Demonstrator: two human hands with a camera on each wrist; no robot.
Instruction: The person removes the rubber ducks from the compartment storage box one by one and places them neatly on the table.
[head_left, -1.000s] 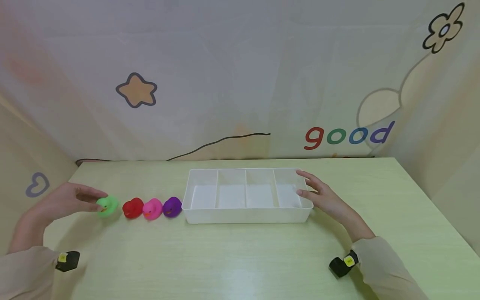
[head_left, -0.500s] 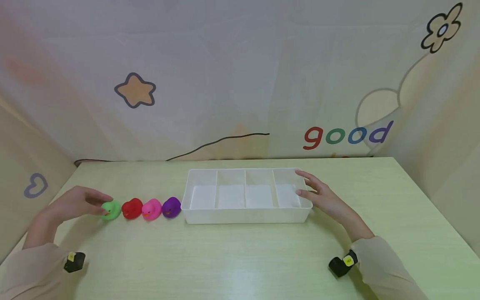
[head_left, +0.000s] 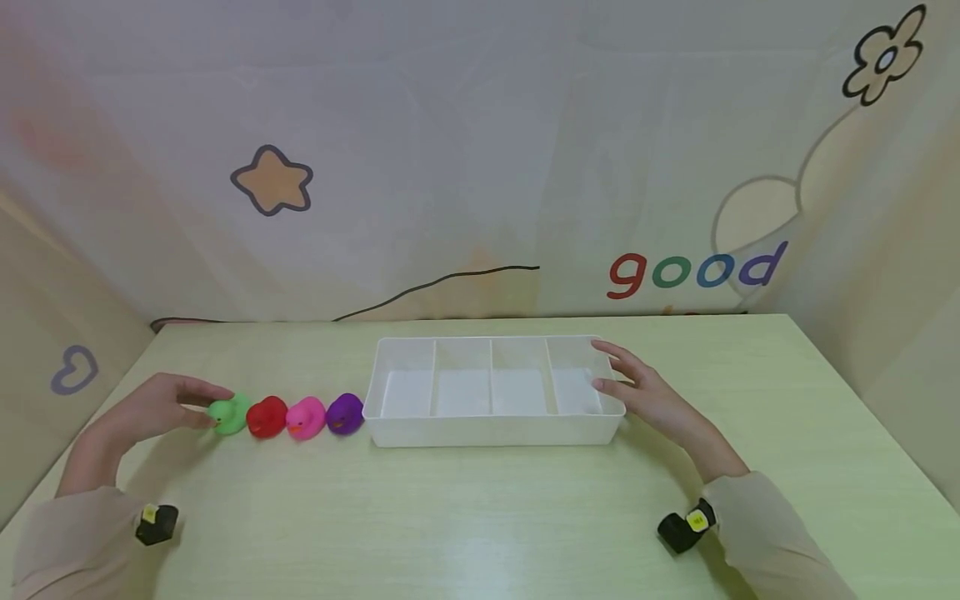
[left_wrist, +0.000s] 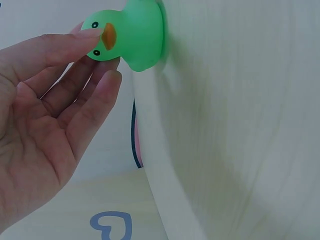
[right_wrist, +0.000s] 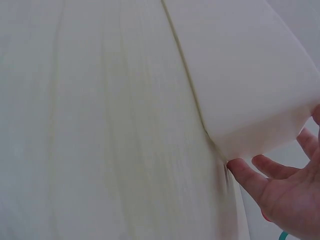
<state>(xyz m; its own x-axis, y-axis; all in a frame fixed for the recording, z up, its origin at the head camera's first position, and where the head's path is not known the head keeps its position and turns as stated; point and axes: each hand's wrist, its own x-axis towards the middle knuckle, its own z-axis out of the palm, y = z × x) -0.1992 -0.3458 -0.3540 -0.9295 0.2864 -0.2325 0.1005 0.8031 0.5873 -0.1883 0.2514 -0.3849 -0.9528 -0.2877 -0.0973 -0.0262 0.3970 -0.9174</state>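
Observation:
My left hand (head_left: 153, 408) pinches a light green rubber duck (head_left: 229, 414) by its head, with thumb and fingertips on either side. The left wrist view shows this duck (left_wrist: 137, 37) with its base against the tabletop. Right beside it stands a red rubber duck (head_left: 267, 417), then a pink duck (head_left: 306, 418) and a purple duck (head_left: 345, 414), all in one row. The purple one is close to a white tray (head_left: 491, 432) with several compartments. My right hand (head_left: 648, 396) holds the tray's right end, thumb and index finger over the rim, other fingers against the outer wall (right_wrist: 265, 137).
A pale wooden table (head_left: 450, 517) lies under everything. Behind it hangs a printed curtain (head_left: 450, 167) with a star and the word "good". A black wrist camera (head_left: 157, 525) sits at the left sleeve, another black camera (head_left: 684, 532) at the right.
My left hand has moved right with the green duck, bringing it from a gap away to right beside the red duck. The right hand and tray have not visibly moved.

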